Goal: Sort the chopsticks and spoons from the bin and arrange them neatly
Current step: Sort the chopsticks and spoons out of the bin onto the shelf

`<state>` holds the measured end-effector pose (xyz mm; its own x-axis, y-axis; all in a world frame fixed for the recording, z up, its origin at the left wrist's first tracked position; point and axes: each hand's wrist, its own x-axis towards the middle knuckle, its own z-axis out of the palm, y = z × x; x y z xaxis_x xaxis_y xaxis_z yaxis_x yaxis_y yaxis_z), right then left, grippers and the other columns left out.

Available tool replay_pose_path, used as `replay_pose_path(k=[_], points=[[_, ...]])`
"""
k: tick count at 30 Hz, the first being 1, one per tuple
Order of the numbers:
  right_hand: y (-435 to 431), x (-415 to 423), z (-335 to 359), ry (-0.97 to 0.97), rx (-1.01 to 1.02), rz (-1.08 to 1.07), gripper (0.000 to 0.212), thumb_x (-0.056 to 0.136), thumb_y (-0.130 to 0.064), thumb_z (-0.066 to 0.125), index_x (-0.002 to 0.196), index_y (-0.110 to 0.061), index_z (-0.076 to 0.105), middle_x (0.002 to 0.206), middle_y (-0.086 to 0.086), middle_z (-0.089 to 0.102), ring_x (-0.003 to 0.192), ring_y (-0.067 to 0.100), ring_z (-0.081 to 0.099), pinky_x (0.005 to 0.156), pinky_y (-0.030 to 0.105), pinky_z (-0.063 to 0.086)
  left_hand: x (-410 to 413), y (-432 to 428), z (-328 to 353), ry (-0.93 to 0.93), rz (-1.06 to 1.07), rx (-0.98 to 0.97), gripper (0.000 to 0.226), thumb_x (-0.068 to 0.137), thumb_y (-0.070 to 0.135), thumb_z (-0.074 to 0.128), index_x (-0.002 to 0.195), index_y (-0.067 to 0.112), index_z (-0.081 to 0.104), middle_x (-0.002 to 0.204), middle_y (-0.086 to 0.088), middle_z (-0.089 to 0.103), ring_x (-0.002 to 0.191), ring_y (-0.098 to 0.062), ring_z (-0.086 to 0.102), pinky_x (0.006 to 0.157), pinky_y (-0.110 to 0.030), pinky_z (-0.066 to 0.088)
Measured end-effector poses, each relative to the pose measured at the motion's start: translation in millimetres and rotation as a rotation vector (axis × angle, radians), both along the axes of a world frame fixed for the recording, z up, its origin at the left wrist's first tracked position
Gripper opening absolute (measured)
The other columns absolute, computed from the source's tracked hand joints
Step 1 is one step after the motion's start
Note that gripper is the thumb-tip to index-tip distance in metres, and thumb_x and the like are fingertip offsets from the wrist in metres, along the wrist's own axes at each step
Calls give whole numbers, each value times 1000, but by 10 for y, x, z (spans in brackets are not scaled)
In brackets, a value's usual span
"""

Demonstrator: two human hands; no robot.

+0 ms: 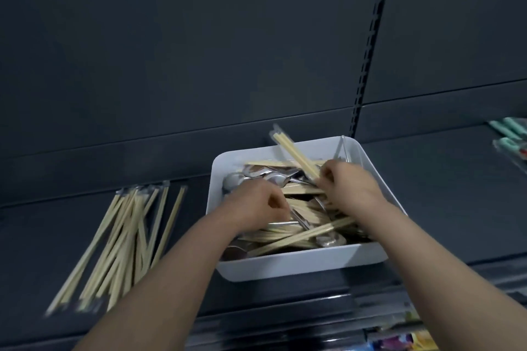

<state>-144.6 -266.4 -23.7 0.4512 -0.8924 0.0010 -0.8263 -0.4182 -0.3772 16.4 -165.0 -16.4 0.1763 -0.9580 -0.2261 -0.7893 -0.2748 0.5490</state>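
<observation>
Wooden chopstick pair: pinched by the right hand, tilted up past the bin's far rim.
Left hand: fingers curled down into the pile; grip unclear.
White bin: held mixed chopsticks and steel spoons.
Sorted chopsticks: lay fanned on the dark shelf, left of the bin.
</observation>
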Motion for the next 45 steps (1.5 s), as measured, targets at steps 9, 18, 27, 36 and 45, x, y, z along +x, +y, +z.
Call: replay_pose_path(k=[9, 18, 27, 36, 45], points=[[6, -23, 292, -455, -151, 66, 9, 94, -27, 54, 98, -22, 61, 89, -5, 60, 81, 18, 56, 64, 29, 37, -314, -123, 1, -266, -20, -4, 12, 79, 34, 76, 86, 26, 72, 96, 9, 70, 94, -12, 63, 84, -30, 51], [304, 635, 545, -460, -550, 150, 14, 96, -21, 48, 99, -11, 57, 94, 6, 54, 87, 27, 49, 66, 36, 38, 409, 233, 184, -89, 447, -310, 19, 77, 38, 77, 66, 32, 63, 73, 17, 65, 79, -10, 63, 73, -34, 54], [1081, 1847, 674, -486, -466, 319, 15, 98, -23, 44, 104, -13, 54, 97, 4, 53, 91, 27, 48, 73, 38, 37, 1517, 1148, 180, -202, 643, -196, 15, 80, 38, 74, 70, 34, 63, 81, 7, 68, 83, -17, 64, 67, -29, 48], [1562, 2615, 359, -416, -60, 291, 18, 98, -27, 43, 104, -14, 54, 105, 6, 58, 96, 28, 55, 73, 37, 43, 2328, 1794, -201, -183, 719, -8, 18, 89, 35, 64, 92, 17, 68, 89, 3, 65, 77, -14, 57, 63, -26, 44], [1667, 2867, -249, -132, 508, 168, 23, 87, -37, 65, 85, -21, 49, 92, 3, 59, 80, 21, 59, 67, 28, 46, 2491, 1702, -387, 124, 549, 38, 33, 83, 30, 75, 108, 16, 60, 107, -1, 59, 91, -19, 63, 81, -38, 58]])
